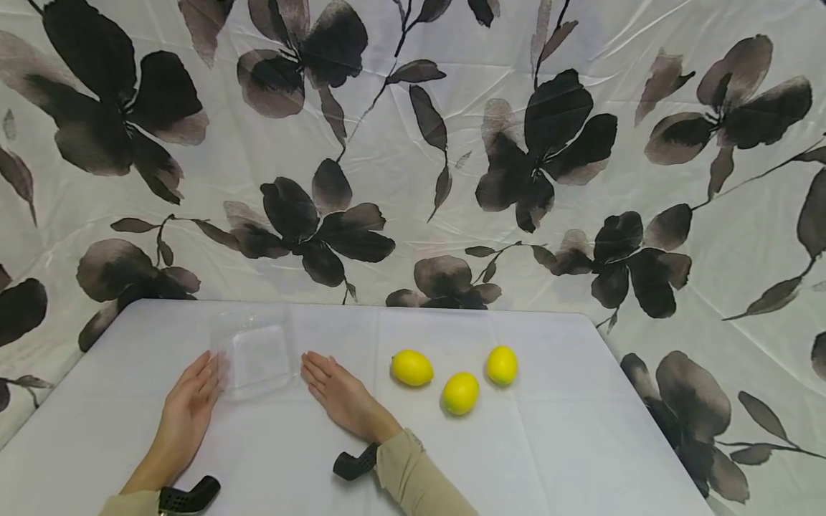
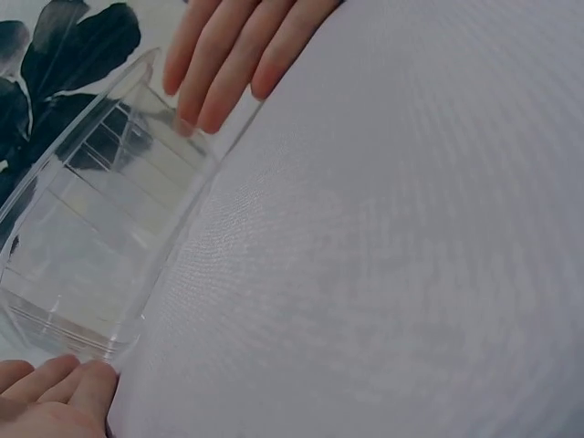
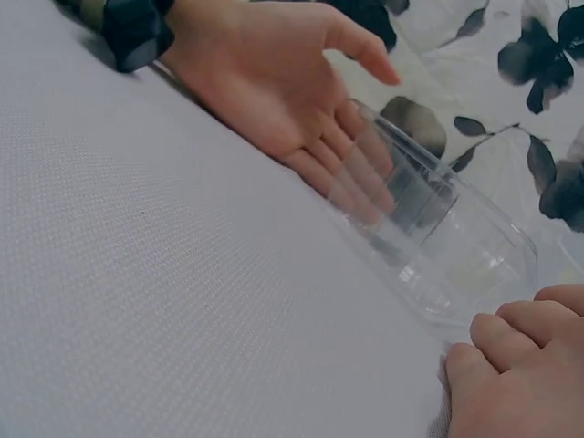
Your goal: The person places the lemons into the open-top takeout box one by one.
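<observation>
A clear plastic container (image 1: 261,358) sits on the white table between the two hands, its open top facing up. My left hand (image 1: 189,408) lies along its left side, fingers extended and fingertips against or very near the wall; exact contact is hard to tell. My right hand (image 1: 342,394) is by its right side, fingers straight and close together, also holding nothing. In the left wrist view the container (image 2: 100,210) stands between both hands. Through its clear wall, left fingers show in the right wrist view, where the container (image 3: 456,237) also appears.
Three yellow lemons rest to the right of the right hand: a left lemon (image 1: 411,368), a front lemon (image 1: 460,393) and a right lemon (image 1: 501,365). A floral cloth (image 1: 445,236) hangs behind the table's far edge. Both wrists carry black devices.
</observation>
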`<act>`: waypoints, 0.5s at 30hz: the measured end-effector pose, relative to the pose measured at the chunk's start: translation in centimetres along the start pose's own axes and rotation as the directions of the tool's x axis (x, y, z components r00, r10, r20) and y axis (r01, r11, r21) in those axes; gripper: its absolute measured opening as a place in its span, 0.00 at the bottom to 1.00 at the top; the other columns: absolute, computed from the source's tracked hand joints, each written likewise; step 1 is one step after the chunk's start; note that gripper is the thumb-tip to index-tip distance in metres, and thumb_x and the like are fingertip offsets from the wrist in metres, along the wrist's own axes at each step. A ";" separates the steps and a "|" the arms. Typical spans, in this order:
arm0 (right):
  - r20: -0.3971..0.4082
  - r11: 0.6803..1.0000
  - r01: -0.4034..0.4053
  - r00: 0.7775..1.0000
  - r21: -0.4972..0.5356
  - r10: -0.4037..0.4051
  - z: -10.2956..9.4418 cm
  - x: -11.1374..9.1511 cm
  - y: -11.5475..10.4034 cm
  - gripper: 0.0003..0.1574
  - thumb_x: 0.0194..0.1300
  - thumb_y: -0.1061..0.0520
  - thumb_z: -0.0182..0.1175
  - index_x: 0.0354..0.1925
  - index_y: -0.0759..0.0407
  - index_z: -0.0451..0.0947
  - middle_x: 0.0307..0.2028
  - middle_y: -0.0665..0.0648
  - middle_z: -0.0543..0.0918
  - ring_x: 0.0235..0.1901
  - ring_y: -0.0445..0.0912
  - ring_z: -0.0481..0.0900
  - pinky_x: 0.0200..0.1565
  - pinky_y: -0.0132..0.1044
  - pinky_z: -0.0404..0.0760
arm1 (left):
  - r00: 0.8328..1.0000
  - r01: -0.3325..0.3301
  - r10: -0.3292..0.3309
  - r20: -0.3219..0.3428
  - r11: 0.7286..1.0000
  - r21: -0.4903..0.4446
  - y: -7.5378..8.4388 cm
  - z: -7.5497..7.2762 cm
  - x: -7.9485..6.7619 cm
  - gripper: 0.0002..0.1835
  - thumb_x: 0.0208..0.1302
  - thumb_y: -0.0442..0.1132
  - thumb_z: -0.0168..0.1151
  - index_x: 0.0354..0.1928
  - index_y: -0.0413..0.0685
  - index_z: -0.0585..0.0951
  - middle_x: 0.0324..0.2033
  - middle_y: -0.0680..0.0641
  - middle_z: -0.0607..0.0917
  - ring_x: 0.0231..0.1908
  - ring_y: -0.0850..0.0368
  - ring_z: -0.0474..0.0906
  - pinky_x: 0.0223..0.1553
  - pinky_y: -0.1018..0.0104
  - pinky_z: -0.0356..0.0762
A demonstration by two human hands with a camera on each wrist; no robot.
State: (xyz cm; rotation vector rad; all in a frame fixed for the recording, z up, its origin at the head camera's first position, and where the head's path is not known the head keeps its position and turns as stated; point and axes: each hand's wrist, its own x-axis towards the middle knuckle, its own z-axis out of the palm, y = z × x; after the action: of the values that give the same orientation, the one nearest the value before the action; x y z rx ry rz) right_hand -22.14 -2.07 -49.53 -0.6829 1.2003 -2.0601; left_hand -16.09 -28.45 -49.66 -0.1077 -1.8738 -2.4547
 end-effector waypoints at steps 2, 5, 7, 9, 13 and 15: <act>0.012 1.000 -0.008 1.000 -0.015 0.009 0.1 -0.1 0.0 0.45 0.80 0.40 0.28 0.77 0.69 0.34 0.78 0.64 0.39 0.77 0.54 0.38 0.75 0.44 0.39 | 1.000 0.005 -0.005 -0.009 1.000 0.024 0.0 0.0 0.1 0.38 0.81 0.47 0.33 0.76 0.42 0.26 0.77 0.40 0.30 0.76 0.48 0.29 0.73 0.69 0.36; 0.026 0.999 -0.019 0.999 -0.044 0.020 0.2 -0.3 -0.1 0.44 0.80 0.40 0.27 0.77 0.69 0.35 0.78 0.65 0.39 0.77 0.54 0.39 0.75 0.43 0.39 | 0.998 0.033 -0.030 -0.049 0.998 0.056 0.0 0.0 0.2 0.39 0.81 0.47 0.38 0.76 0.39 0.28 0.77 0.37 0.33 0.77 0.50 0.32 0.73 0.69 0.41; 0.035 0.998 -0.027 0.999 -0.062 0.029 0.3 -0.3 -0.1 0.44 0.80 0.40 0.27 0.77 0.69 0.36 0.78 0.65 0.39 0.77 0.54 0.39 0.75 0.43 0.40 | 0.997 0.041 -0.036 -0.067 0.996 0.084 -0.1 0.0 0.3 0.40 0.81 0.47 0.40 0.76 0.35 0.31 0.77 0.35 0.34 0.77 0.52 0.34 0.70 0.71 0.47; 0.038 0.997 -0.029 0.999 -0.075 0.032 0.4 -0.3 -0.2 0.44 0.80 0.40 0.27 0.77 0.69 0.36 0.78 0.65 0.40 0.77 0.54 0.40 0.75 0.43 0.41 | 0.996 0.042 -0.031 -0.085 0.991 0.129 -0.2 -0.1 0.3 0.40 0.80 0.47 0.43 0.75 0.30 0.36 0.77 0.34 0.36 0.76 0.56 0.38 0.66 0.77 0.54; 0.035 0.995 -0.041 0.998 -0.092 0.044 0.5 -0.2 -0.2 0.44 0.80 0.39 0.29 0.77 0.69 0.38 0.78 0.65 0.42 0.77 0.54 0.42 0.75 0.42 0.43 | 0.995 0.019 0.002 -0.104 0.978 0.206 -0.4 0.0 0.3 0.38 0.79 0.47 0.45 0.73 0.24 0.46 0.77 0.36 0.47 0.72 0.67 0.52 0.58 0.85 0.62; 0.029 0.994 -0.046 0.998 -0.098 0.049 0.5 -0.2 -0.2 0.45 0.80 0.39 0.29 0.77 0.69 0.38 0.78 0.65 0.43 0.77 0.54 0.42 0.75 0.42 0.44 | 0.993 0.009 0.016 -0.114 0.976 0.216 -0.4 0.0 0.3 0.37 0.79 0.47 0.47 0.73 0.24 0.50 0.76 0.41 0.55 0.67 0.75 0.59 0.56 0.87 0.65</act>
State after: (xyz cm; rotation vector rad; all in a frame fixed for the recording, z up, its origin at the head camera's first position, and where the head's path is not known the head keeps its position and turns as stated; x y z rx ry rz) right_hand -21.73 -2.13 -49.15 -0.7229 1.2929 -1.9555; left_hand -16.38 -28.31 -50.02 0.0394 -2.0704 -2.1852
